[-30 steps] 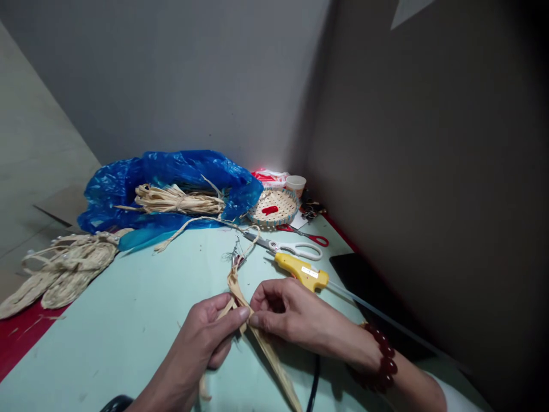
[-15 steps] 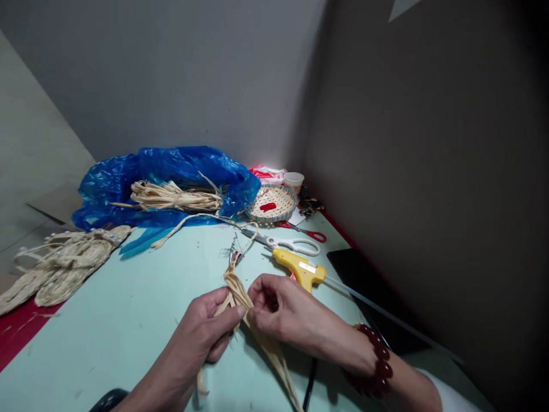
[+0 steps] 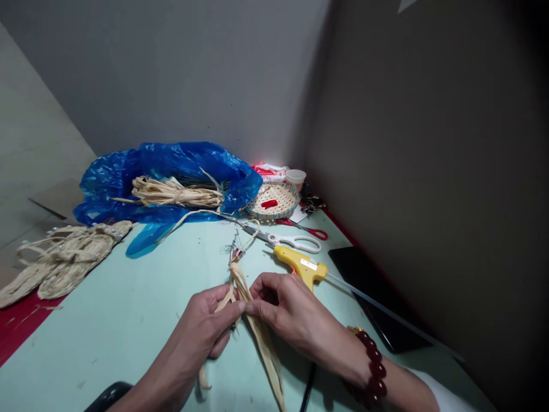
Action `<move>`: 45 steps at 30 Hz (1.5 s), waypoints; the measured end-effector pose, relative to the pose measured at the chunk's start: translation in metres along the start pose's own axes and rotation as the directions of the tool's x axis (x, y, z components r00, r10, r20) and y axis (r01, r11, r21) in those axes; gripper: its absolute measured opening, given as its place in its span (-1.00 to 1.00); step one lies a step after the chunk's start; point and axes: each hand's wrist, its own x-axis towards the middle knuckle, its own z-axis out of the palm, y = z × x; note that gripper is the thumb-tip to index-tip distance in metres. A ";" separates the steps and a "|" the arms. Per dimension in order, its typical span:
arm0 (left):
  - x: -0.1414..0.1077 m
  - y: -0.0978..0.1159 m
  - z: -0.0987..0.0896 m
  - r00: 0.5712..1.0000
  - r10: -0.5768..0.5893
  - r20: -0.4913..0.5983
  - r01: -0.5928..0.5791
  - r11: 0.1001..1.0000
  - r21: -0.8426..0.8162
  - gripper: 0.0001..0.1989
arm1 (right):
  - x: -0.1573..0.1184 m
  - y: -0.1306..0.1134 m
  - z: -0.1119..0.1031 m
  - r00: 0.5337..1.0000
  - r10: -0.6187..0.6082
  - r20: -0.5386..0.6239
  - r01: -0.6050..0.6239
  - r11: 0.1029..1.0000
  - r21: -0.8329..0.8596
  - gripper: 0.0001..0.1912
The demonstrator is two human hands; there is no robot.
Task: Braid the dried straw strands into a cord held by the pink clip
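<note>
Strips of pale raffia [image 3: 262, 342] run from a small metal clip [image 3: 235, 255] on the table down between my hands, with their loose ends trailing toward the front edge. My left hand [image 3: 210, 320] is closed, pinching some of the strips between thumb and fingers. Close against it, my right hand [image 3: 278, 300] also pinches the raffia, its thumb tip almost touching my left thumb. The fingertips partly hide where the strips cross. A thin raffia cord [image 3: 193, 213] leads from the clip area back toward the blue bag.
Behind lies a blue plastic bag [image 3: 107, 171] with a raffia bundle [image 3: 180, 191]. Woven slippers [image 3: 72, 257] rest at left. To the right are a yellow glue gun [image 3: 300, 266], white-handled scissors [image 3: 295, 243], red-handled scissors [image 3: 315, 233], a woven basket [image 3: 281, 213], a cup [image 3: 295, 178] and a black tablet-like object [image 3: 377, 309].
My right hand has shifted slightly, its thumb now nearer my left thumb. The strips near the clip look straighter, and their trailing ends have swung left. The view has shifted a little.
</note>
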 end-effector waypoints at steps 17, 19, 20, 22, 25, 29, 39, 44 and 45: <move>-0.003 0.004 0.001 1.000 0.016 0.022 -0.018 0.996 0.085 -0.81 | 0.001 -0.001 0.012 0.997 0.068 -0.047 -0.070 0.996 -0.057 -0.91; -0.003 0.004 0.002 1.000 0.018 0.014 -0.019 0.996 0.086 -0.80 | 0.000 -0.001 0.013 0.997 0.064 -0.047 -0.068 0.994 -0.081 -0.93; -0.003 0.004 0.002 1.000 0.021 0.012 -0.022 0.996 0.087 -0.80 | -0.001 -0.001 0.013 0.997 0.062 -0.048 -0.066 0.994 -0.092 -0.93; -0.002 0.004 0.003 1.000 0.019 0.011 -0.020 0.996 0.091 -0.80 | -0.001 -0.001 0.013 0.997 0.055 -0.052 -0.061 0.992 -0.106 -0.94; -0.001 0.004 0.003 1.000 0.010 0.001 -0.010 0.995 0.095 -0.82 | -0.001 -0.001 0.013 0.998 0.050 -0.040 -0.054 0.994 -0.093 -0.95; -0.001 0.005 0.002 1.000 0.023 -0.011 -0.022 0.993 0.118 -0.86 | 0.001 -0.002 0.013 0.999 0.045 -0.024 -0.047 0.998 -0.052 -0.95; 0.002 0.005 -0.001 0.997 0.076 0.002 -0.075 0.991 0.113 -0.87 | -0.002 -0.012 -0.006 1.000 -0.007 -0.014 0.008 0.993 0.115 -0.88; 0.004 0.001 -0.004 0.999 0.033 0.016 -0.035 0.991 0.131 -0.82 | -0.024 -0.037 -0.048 0.995 -0.099 0.024 0.078 0.891 0.447 -0.85; 0.003 0.001 -0.004 0.999 0.042 0.023 -0.045 0.989 0.144 -0.82 | -0.033 -0.038 -0.058 0.992 -0.123 -0.033 0.124 0.873 0.472 -0.87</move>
